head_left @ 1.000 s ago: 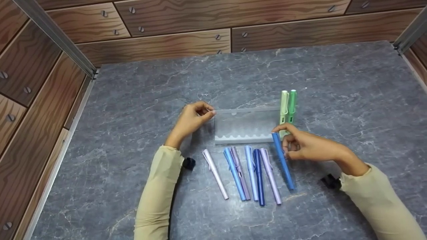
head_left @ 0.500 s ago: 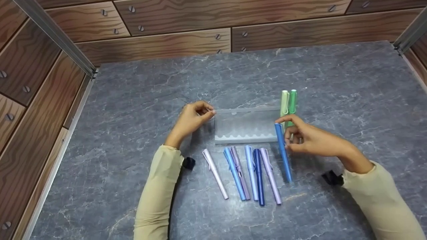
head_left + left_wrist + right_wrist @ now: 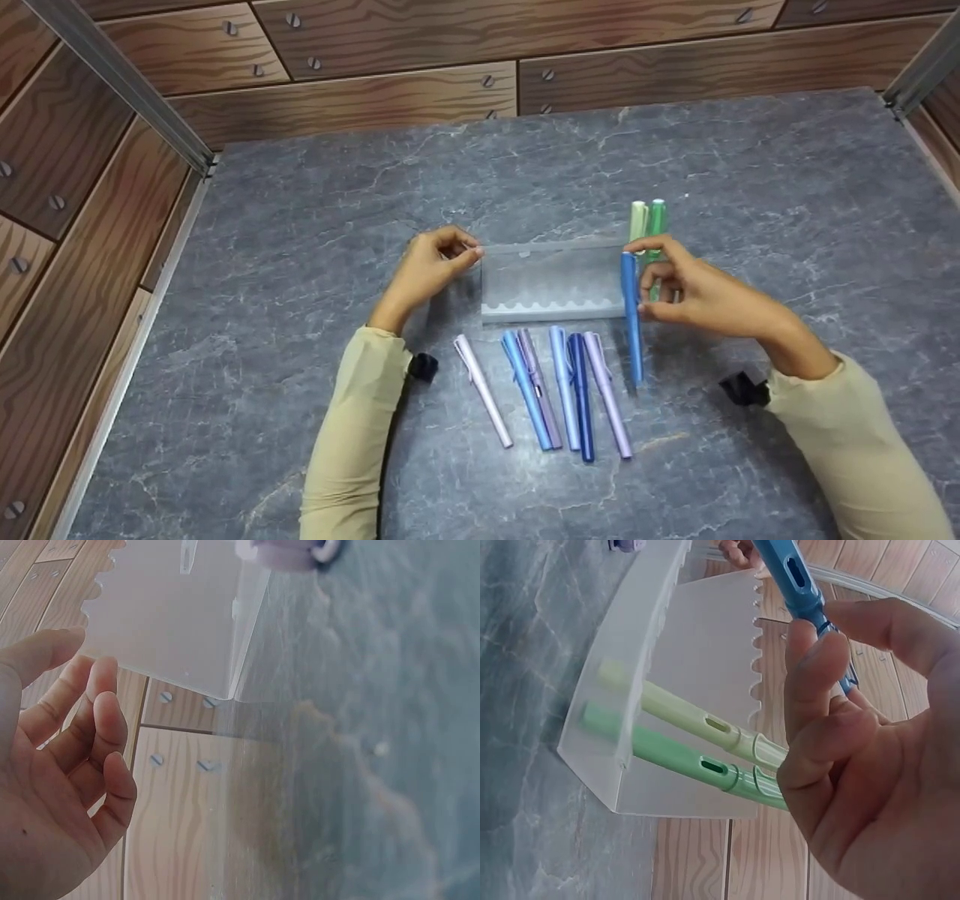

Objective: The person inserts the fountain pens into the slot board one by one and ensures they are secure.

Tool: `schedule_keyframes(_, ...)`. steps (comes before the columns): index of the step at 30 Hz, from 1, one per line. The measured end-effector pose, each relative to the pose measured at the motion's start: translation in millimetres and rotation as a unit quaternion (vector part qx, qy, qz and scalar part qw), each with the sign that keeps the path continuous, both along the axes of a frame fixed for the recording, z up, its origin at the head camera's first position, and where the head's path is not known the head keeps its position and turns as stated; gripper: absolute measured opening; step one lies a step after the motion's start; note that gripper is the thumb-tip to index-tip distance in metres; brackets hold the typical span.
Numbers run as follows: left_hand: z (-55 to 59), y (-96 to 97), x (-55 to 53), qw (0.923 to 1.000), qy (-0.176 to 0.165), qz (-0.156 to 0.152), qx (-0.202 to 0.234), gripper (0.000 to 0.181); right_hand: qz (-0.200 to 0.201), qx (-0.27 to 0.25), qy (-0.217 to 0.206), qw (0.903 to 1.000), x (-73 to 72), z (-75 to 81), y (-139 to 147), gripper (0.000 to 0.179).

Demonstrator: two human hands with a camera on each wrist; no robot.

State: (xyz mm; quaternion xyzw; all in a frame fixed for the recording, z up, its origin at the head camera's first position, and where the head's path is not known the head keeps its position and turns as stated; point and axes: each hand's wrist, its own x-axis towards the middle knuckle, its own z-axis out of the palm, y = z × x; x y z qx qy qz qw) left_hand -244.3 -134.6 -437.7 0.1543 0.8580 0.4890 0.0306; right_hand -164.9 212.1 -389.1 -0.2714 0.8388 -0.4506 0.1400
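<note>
Person's left grip [image 3: 437,268] pinching a clear rack [image 3: 555,279] by its left edge, right grip [image 3: 694,289] holding a blue pen [image 3: 632,330] at the rack's right end beside two green pens [image 3: 694,739], six pens [image 3: 583,397] lying nearer on grey tabletop [image 3: 315,202]

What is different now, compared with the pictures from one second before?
The right hand carried the blue pen forward, away from the person, toward the right end of the clear holder, without letting go. The left hand, the holder, the two green pens and the six pens on the table stayed in place.
</note>
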Motion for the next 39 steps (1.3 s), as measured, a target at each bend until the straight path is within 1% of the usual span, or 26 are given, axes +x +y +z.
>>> schedule_keyframes(4, -0.1, 0.0, -0.1, 1.0, 0.0, 0.0, 0.0, 0.015, -0.013, -0.003, -0.001, 0.9999, -1.9, 2.4, 0, 0.064)
schedule_keyframes(7, 0.1, -0.4, 0.3, 1.0, 0.003, -0.002, 0.0, 0.015, -0.025, 0.002, 0.007, 0.9997, -3.1, 3.7, 0, 0.065)
schedule_keyframes(11, -0.3, -1.5, 0.8, 1.0, 0.007, -0.005, -0.001, 0.016, -0.041, 0.014, 0.029, 0.9986, -4.8, 3.8, -1, 0.064)
schedule_keyframes(16, -0.8, -3.7, 1.3, 1.0, 0.003, 0.002, -0.002, 0.015, -0.064, 0.032, 0.057, 0.9958, -8.1, 0.7, -4, 0.063)
schedule_keyframes(21, -0.5, -2.4, 0.0, 1.0, 0.001, 0.0, -0.002, 0.016, -0.088, 0.032, 0.079, 0.9925, -8.9, 0.2, -4, 0.062)
schedule_keyframes(29, 0.2, -0.7, 0.5, 1.0, -0.002, 0.0, -0.002, 0.015, -0.105, 0.036, 0.105, 0.9883, -9.7, 2.5, -4, 0.063)
schedule_keyframes(34, 0.1, -0.6, 0.4, 1.0, 0.0, -0.001, -0.004, 0.015, -0.121, 0.053, 0.135, 0.9819, -10.7, 3.8, -6, 0.064)
schedule_keyframes(39, -0.5, -0.3, -0.7, 1.0, 0.007, -0.003, -0.005, 0.015, -0.137, 0.085, 0.18, 0.9703, -13.0, 4.9, -7, 0.064)
